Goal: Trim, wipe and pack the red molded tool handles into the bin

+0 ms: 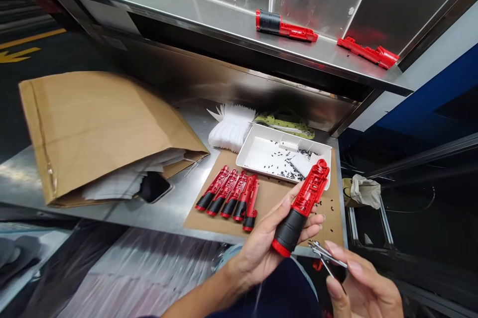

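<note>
Head: left hand [261, 251] clamped on red-black handle [298, 213] above the cardboard sheet [321, 208], right hand [360, 283] pinching tweezers [326, 256] just beside it; five assembled-looking handles [227, 196] lie in a row, screws [284, 163] remain in tray [251, 145], two red pieces [368, 53] sit unfinished on shelf [239, 24].

Our narrow passage between the kraft envelope [100, 134] and the red handle row [226, 196], with the white tray [254, 151] our obstacle beyond.

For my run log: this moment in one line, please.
left hand: red-black tool handle | right hand: metal tweezers | nearby: white tray of black parts
</note>
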`<state>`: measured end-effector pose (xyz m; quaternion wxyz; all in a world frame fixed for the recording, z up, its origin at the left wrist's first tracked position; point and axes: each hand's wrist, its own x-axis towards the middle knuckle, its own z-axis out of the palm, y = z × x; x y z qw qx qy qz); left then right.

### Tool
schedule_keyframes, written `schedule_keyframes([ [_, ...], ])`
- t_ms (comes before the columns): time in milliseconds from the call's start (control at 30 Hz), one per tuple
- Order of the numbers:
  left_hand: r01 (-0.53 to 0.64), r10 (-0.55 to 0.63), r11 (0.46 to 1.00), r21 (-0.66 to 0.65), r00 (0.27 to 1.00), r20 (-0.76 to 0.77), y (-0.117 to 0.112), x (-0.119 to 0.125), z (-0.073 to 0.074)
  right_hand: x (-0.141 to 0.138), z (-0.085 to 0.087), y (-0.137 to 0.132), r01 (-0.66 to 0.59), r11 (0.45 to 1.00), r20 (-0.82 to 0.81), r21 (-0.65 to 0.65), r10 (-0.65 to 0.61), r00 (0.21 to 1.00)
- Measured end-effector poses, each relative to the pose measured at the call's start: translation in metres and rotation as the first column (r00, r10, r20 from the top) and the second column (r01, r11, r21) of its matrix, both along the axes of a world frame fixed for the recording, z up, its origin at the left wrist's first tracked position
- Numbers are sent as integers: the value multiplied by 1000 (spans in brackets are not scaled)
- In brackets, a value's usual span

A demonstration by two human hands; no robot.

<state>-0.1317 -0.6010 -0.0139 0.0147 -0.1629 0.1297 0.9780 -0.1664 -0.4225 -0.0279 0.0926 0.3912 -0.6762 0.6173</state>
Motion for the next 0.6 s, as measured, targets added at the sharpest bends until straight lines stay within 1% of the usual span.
schedule_keyframes([
  [100, 1, -1, 1000, 25, 1000, 10, 1, 1, 0, -2, 2, -1, -36, 998, -53, 55, 39, 998],
  [133, 7, -7, 999, 40, 1000, -2, 1, 1, 0, -1, 3, -3, -27, 998, -67, 61, 31, 997],
  [167, 14, -13, 998, 55, 1000, -17, 1, 1, -1, 0, 4, -8, 9, 999, -78, 46, -6, 997],
  [267, 33, -30, 995, 90, 999, -40, 3, 0, -1, 8, 4, -23, 197, 979, -94, -57, -202, 975],
  [333, 34, -32, 995, 97, 999, -23, 4, 0, 1, 13, 2, -31, 259, 963, -83, -80, -265, 961],
  [400, 24, -24, 995, 93, 1000, 2, 5, 0, 3, 16, 0, -34, 246, 966, -65, -84, -252, 966],
  [500, 15, -18, 996, 89, 999, 29, 8, 0, 5, 15, -3, -33, 242, 962, -31, -128, -248, 968],
  [600, 34, -36, 995, 98, 999, 17, 9, 0, 4, 12, -5, -28, 206, 972, -70, -115, -215, 974],
])
